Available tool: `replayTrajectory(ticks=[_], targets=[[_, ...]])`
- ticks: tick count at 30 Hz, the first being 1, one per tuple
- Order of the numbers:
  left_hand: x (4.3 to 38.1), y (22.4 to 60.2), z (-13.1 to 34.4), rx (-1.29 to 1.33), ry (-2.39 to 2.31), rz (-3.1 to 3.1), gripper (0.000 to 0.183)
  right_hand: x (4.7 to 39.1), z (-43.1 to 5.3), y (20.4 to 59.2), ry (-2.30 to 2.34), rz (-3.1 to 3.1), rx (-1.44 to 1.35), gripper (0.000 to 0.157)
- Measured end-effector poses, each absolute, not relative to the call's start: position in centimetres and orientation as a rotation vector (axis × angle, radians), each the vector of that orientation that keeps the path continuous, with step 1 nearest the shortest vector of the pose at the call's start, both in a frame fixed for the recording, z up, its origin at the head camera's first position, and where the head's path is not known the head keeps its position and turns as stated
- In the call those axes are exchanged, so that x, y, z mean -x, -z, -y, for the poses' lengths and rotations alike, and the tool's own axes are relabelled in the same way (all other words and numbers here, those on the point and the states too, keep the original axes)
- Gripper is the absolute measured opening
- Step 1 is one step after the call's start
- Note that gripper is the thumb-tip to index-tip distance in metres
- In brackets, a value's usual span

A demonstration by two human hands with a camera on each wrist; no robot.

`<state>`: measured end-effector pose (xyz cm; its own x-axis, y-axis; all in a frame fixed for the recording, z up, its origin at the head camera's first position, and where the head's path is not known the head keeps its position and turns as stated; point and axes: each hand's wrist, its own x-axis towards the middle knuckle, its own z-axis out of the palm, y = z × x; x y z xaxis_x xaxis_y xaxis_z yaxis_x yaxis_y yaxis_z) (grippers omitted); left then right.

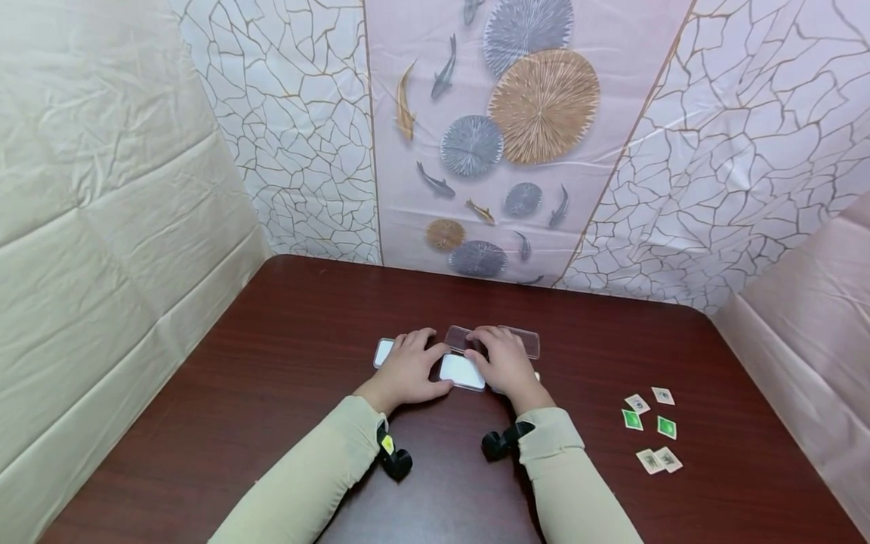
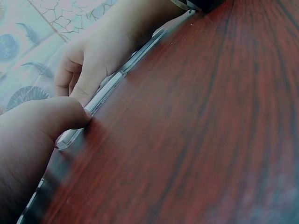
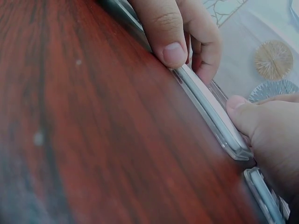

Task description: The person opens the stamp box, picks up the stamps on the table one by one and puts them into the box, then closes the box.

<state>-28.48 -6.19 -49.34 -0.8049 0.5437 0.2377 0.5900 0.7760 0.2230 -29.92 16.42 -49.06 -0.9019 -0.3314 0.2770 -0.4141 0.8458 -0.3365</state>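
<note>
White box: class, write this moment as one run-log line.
left hand: holding white box | right hand: touching it | small squares: on table, right

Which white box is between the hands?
The middle box; from above, the left hand partly hides the left box, the right hand mostly hides the right box.

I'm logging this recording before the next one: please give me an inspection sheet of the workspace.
Surface: dark red-brown wood-grain table, glossy near the person.
Job's things: white-topped rectangular clear plastic case between the hands; similar left case and right case, partly covered; clear flat plastic lids behind.
Clutter: two small green squares and four pale printed squares at right, material unclear.
Hands: left hand pinches the middle case's left end; right hand touches its right side, grip unclear.
Cables: nothing seen.
Surroundings: cream fabric at left; pink-and-white fish-patterned hanging behind.
</note>
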Motion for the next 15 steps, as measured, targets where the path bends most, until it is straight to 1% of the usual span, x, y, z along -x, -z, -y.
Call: replayTrajectory(ticks=[6, 15], targets=[[28.54, 49.45, 6.22, 0.912, 0.419, 2.792, 0.058, 29.93, -16.35, 49.03, -0.612, 2.851, -0.525, 0.032], [28.40, 49.19, 6.20, 0.930, 0.401, 2.790, 0.059, 29.93, -16.32, 49.06, -0.639, 2.849, -0.471, 0.028]])
